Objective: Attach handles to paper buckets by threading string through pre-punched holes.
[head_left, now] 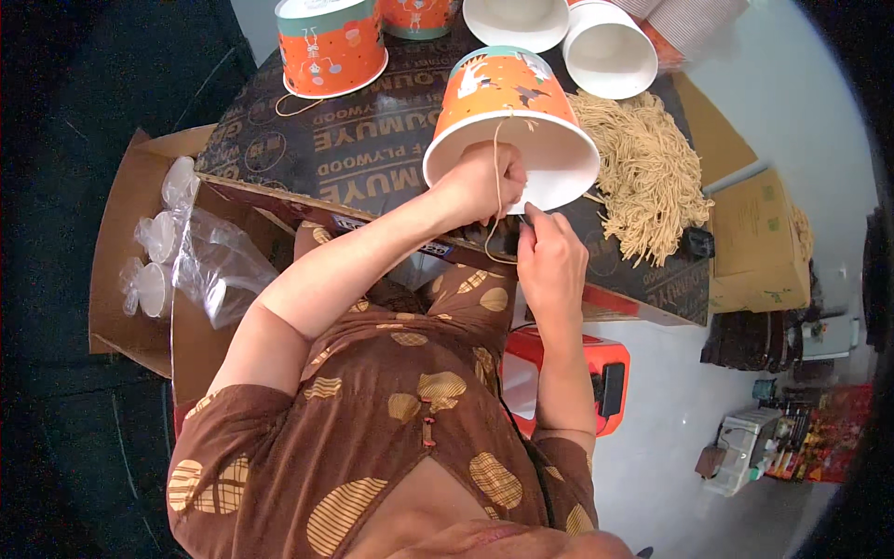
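Brown-sleeved, my right hand (551,256) pinches a small dark tool at the bucket's rim. My left hand (482,182), fist closed, grips the tan cord (496,158) against the tilted orange paper bucket (510,121); beyond lies a cord pile (647,168).

Tilted paper bucket (507,102): orange wall with white and dark cartoon figures, teal band near its base, white inside. Second upright paper bucket (332,47): same orange print, teal band. Heap of cord lengths (647,172): pale tan. Plywood tabletop (372,140): dark brown, tan lettering. Short-sleeved dress (391,419): brown, mustard blobs with stripes. Plastic stool (610,373): orange-red. Cardboard box (759,247): plain tan
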The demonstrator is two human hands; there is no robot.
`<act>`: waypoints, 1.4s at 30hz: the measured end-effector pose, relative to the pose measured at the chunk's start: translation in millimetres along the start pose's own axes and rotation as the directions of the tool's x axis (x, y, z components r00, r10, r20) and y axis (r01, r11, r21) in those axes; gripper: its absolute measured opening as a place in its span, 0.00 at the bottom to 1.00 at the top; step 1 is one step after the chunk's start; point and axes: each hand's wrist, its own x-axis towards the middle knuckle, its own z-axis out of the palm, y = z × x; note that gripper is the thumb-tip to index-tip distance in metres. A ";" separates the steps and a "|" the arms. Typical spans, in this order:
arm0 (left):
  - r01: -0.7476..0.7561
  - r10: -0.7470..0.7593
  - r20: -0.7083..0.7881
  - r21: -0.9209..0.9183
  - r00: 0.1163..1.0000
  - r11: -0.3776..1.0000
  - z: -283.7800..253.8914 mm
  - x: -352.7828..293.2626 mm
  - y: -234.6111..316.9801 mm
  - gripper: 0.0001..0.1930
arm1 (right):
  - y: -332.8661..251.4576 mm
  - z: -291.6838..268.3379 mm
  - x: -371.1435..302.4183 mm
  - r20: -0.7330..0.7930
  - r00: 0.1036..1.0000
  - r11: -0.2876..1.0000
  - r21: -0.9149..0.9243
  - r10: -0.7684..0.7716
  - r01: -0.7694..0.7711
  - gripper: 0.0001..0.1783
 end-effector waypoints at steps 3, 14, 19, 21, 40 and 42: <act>-0.001 -0.001 -0.061 -0.034 0.998 0.999 4.3 -3.6 -3.9 0.06 | 0.1 0.3 0.6 -0.008 1.000 0.999 0.036 0.003 -0.002 0.13; 0.117 -0.106 0.054 -0.266 0.993 0.957 -1.0 -1.7 -3.2 0.04 | -1.3 -2.3 1.7 -0.007 1.000 0.998 0.056 0.014 -0.013 0.13; 0.144 -0.118 0.121 -0.238 0.986 0.961 -2.8 -0.1 -6.4 0.03 | -3.5 -7.3 1.1 0.025 0.992 0.980 0.151 0.127 -0.130 0.08; 0.156 -0.136 0.094 -0.251 0.986 0.955 -0.3 -0.2 -5.9 0.03 | -4.3 -8.4 -1.3 0.059 0.975 0.955 0.197 0.215 -0.223 0.07; 0.092 -0.078 0.133 -0.096 0.988 0.991 -1.1 0.4 -4.6 0.04 | -8.0 -2.5 3.4 -0.100 0.995 0.998 -0.049 0.023 -0.028 0.05; 0.074 -0.068 0.156 -0.030 0.985 0.997 -2.7 -0.7 -2.0 0.03 | -4.1 -0.5 6.4 -0.093 0.993 0.996 -0.039 0.071 -0.075 0.05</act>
